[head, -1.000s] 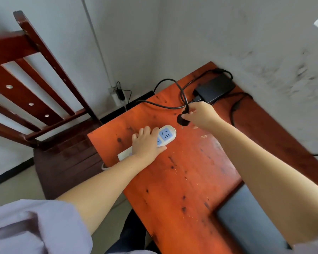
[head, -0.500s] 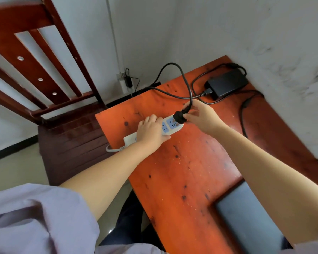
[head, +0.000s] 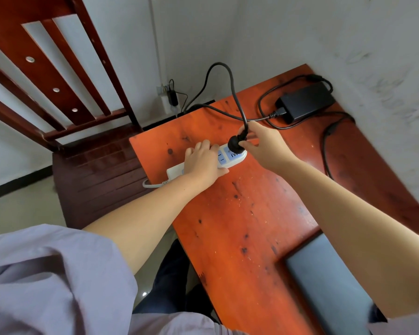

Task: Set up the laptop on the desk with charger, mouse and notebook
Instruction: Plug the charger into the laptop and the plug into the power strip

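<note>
A white power strip [head: 230, 158] lies on the orange-red wooden desk [head: 247, 213] near its far left corner. My left hand [head: 202, 160] presses down on the strip's middle. My right hand [head: 264, 143] pinches the round black charger plug [head: 235, 143], which sits on the strip's end socket. The plug's black cable [head: 230, 78] loops up and back to the black charger brick [head: 305, 101] at the desk's far corner by the wall. A closed grey laptop [head: 329, 281] lies at the near right, partly under my right forearm. No mouse or notebook is in view.
A dark red wooden chair [head: 65, 93] stands left of the desk, its seat against the desk edge. A wall socket [head: 166, 97] with a plugged adapter sits low on the wall behind. White walls border the desk at the back and right.
My right hand has carried the black plug from above the desk down onto the end socket of the power strip. My left hand has stayed on the strip.
</note>
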The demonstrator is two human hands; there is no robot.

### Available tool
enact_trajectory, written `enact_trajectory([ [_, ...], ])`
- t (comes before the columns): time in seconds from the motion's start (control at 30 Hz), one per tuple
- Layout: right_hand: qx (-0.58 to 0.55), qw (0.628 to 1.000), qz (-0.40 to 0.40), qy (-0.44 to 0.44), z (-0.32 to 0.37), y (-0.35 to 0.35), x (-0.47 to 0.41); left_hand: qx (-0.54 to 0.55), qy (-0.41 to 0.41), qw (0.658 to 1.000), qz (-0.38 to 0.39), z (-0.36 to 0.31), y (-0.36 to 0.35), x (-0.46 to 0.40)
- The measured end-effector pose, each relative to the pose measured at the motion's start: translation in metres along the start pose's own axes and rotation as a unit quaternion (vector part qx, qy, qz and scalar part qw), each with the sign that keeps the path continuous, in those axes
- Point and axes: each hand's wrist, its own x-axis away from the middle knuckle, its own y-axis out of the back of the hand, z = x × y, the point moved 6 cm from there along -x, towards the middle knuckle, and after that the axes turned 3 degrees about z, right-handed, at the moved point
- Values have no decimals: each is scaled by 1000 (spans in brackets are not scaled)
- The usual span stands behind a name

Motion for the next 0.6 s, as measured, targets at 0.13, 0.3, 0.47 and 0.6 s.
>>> enact_trajectory([
  [0.13,20,1000,10,1,-3,2,-2,1,1,1000,2,0,0,0],
  [0.3,21,1000,3,1,-2,1,-2,-7,2,1000,3,-1,0,0],
  [0.47,-7,1000,1,-29,-2,5,-3,-9,-2,1000,5,-1,0,0],
  [0.6,-8,999,-1,-41,-3,7,-4,-8,-1,1000,3,-1,0,0],
])
